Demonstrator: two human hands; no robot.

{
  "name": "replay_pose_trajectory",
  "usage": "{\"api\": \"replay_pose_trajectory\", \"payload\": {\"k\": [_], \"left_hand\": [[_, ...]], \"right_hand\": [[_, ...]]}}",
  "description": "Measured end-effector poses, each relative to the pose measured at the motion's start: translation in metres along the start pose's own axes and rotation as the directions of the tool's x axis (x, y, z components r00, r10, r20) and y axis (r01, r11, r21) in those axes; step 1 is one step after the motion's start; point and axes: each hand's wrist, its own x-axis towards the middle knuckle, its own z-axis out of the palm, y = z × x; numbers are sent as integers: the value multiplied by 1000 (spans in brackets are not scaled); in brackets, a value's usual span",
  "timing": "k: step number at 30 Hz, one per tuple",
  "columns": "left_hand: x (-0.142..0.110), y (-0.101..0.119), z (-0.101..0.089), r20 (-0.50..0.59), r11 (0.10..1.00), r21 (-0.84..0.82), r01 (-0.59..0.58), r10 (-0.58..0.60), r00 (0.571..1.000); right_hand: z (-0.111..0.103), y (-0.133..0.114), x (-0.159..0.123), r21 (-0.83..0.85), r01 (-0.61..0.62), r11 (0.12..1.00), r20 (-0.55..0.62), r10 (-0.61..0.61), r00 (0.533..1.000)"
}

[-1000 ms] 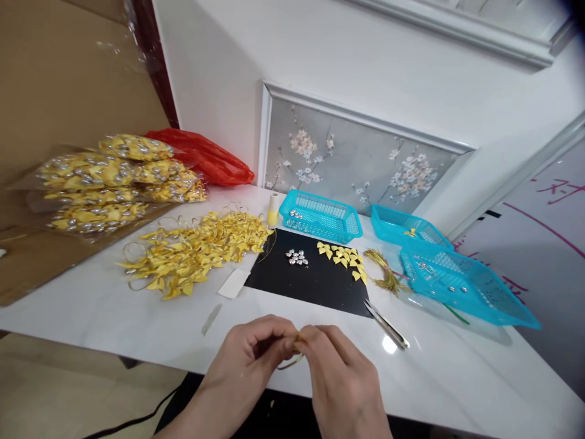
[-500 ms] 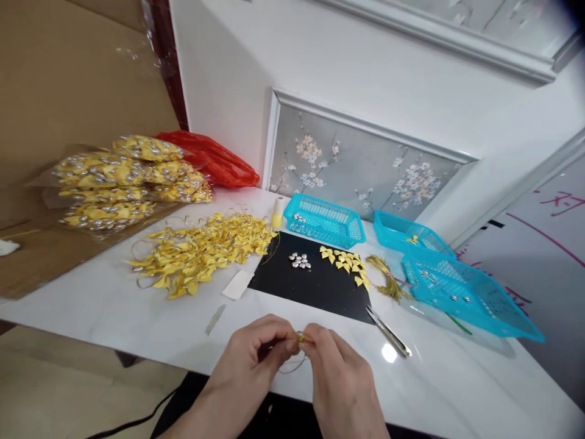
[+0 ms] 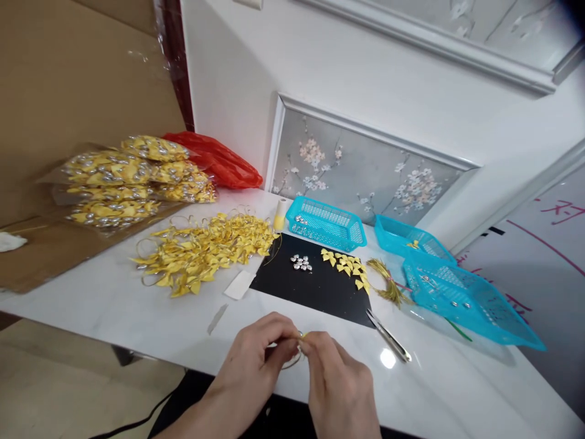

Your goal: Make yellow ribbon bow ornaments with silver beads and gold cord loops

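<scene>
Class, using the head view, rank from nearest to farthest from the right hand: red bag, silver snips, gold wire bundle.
From the right hand:
1. Silver snips: ahead, to the right.
2. Gold wire bundle: beyond the snips.
3. Red bag: back left.

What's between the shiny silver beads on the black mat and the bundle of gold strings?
In the head view, yellow folded pieces lie between the silver beads and the bundle of gold strings, with bare black mat beside the beads.
</scene>
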Motion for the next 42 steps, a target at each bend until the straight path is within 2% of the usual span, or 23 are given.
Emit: {"api": "replay_pose_trajectory", "payload": {"k": [2,4,5,7,10,11,13,19,24,30,35,38,42], "left_hand": [[0,3,-3,18,998,-33,57,-56,998],[-1,6,-5,46,992,-67,107,-104,994],[-1,7,-6,63,989,-81,127,-122,991],[-2,11,-7,109,980,-117,163,-150,983],[-4,15,-8,200,952,-227,203,-158,967],[-5,16,-9,232,936,-277,218,-155,960],[-6,17,-11,287,899,-359,250,-148,946],[-6,15,-16,320,842,-420,338,-211,924],[-6,11,-19,322,836,-427,345,-216,922],[-6,11,-25,307,849,-394,352,-239,921],[-6,17,-27,308,798,-464,385,-262,914],[-6,21,-27,299,796,-462,392,-277,913],[-4,27,-28,290,859,-392,329,-224,930]], "right_hand": [[-6,-2,2,99,-74,992,-55,79,995],[-13,-3,5,295,-202,934,-69,232,970],[-15,-3,7,421,-275,864,-34,318,947],[-18,-2,12,653,-393,648,116,427,897],[-12,3,17,824,-479,303,345,402,848],[-9,6,19,843,-486,228,378,391,839],[-4,11,22,867,-474,155,380,412,828],[-1,23,31,885,-413,215,259,512,819],[-6,35,33,870,-407,278,194,565,802],[-8,51,29,849,-413,330,165,577,800],[-7,58,30,823,-402,401,130,556,821],[-11,52,28,756,-434,491,174,488,856],[-24,30,23,631,-484,605,332,353,875]]}}
